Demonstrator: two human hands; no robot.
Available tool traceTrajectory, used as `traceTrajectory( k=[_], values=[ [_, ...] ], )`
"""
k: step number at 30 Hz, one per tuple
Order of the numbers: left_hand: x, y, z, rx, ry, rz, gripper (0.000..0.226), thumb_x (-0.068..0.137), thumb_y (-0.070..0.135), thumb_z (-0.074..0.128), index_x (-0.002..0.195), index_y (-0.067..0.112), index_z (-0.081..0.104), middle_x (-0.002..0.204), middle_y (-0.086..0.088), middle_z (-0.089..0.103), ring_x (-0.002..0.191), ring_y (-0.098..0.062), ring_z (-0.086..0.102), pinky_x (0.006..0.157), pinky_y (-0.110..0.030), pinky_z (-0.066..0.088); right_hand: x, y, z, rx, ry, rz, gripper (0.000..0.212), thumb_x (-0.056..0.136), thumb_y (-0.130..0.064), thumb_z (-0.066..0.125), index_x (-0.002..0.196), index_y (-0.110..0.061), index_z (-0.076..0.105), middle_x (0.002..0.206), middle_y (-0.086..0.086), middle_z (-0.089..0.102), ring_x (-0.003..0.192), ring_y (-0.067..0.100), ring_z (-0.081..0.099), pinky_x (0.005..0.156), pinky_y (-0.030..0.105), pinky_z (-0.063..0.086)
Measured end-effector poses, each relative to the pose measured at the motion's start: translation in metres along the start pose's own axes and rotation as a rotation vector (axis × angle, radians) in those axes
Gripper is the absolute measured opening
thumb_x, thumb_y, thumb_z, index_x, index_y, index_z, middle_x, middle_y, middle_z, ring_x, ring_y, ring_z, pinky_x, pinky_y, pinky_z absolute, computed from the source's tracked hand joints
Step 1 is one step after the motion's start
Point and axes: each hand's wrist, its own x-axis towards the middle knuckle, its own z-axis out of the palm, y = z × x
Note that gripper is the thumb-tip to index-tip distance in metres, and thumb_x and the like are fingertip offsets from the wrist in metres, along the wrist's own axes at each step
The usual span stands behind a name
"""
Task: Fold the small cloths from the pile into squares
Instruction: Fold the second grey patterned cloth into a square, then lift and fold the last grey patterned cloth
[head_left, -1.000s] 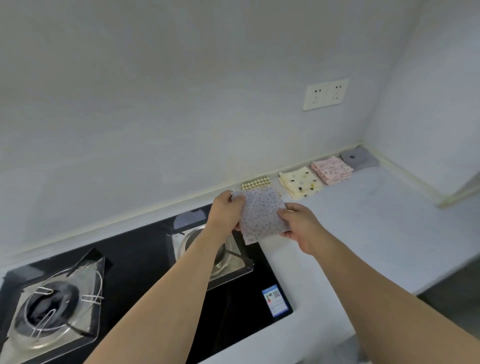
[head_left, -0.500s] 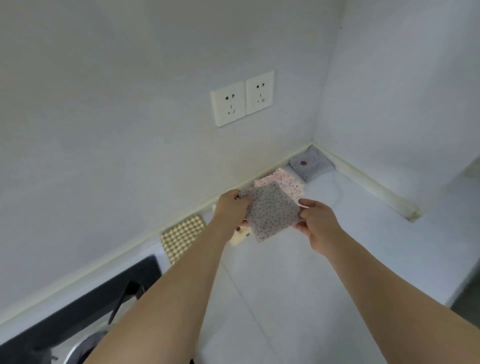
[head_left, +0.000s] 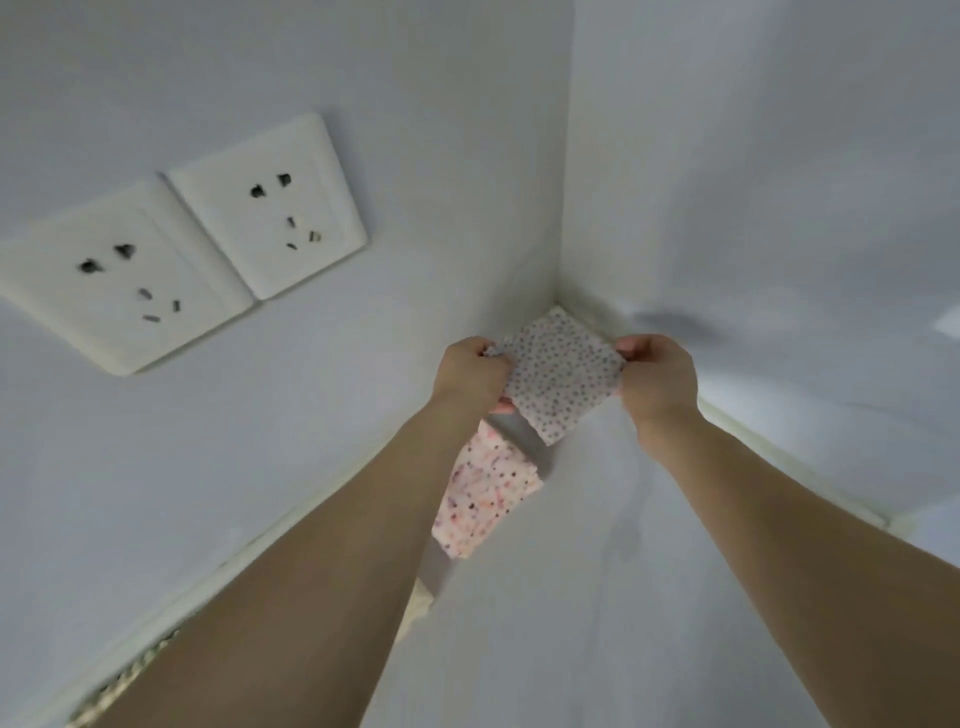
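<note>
A small folded square cloth with grey dots (head_left: 561, 371) is held out over the back corner of the counter. My left hand (head_left: 470, 371) pinches its left edge and my right hand (head_left: 655, 374) pinches its right edge. Below it, a folded pink speckled cloth (head_left: 485, 493) lies on the counter beside my left forearm. A cream folded cloth (head_left: 420, 603) peeks out under that forearm. The grey cloth seen earlier in the corner is hidden behind the held cloth.
Two white wall sockets (head_left: 176, 244) sit on the back wall at left. The white counter (head_left: 597, 597) ends at the two walls meeting in the corner. A checked cloth (head_left: 130, 670) shows by the wall at lower left.
Both hands carried the dotted cloth to the right, away from the stove and over the folded cloths, into the counter's corner. The view followed, so the stove has left the frame.
</note>
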Motion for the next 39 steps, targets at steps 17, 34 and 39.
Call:
traceTrajectory(
  k=[17,34,39],
  values=[
    [-0.041,-0.03,0.003,0.619,0.115,0.389,0.033,0.093,0.012,0.048,0.125,0.009,0.054,0.126,-0.011,0.05,0.109,-0.03,0.055,0.093,-0.032,0.042,-0.049,0.022,-0.009,-0.577,-0.214,-0.445,0.045,0.089,0.001,0.048,0.134,-0.005,0.05,0.14,0.01,0.048,0.133,0.023,0.04,0.11,0.028,0.029],
    [-0.273,-0.088,-0.178,0.897,0.29,0.592,0.042,0.1,0.027,0.043,0.14,0.015,0.04,0.143,0.0,0.04,0.131,-0.022,0.036,0.104,-0.035,0.037,-0.317,-0.041,0.026,-0.618,-0.32,-0.757,0.046,0.084,0.0,0.052,0.129,-0.008,0.049,0.132,0.01,0.052,0.126,0.029,0.043,0.107,0.041,0.036],
    [-0.354,-0.12,-0.256,0.93,0.338,0.547,0.046,0.1,0.029,0.042,0.144,0.016,0.035,0.148,0.0,0.036,0.135,-0.021,0.032,0.109,-0.034,0.031,-0.42,-0.046,0.046,-0.648,-0.408,-0.802,0.047,0.087,-0.004,0.054,0.134,-0.007,0.047,0.138,0.01,0.048,0.131,0.027,0.04,0.111,0.039,0.032]
  ],
)
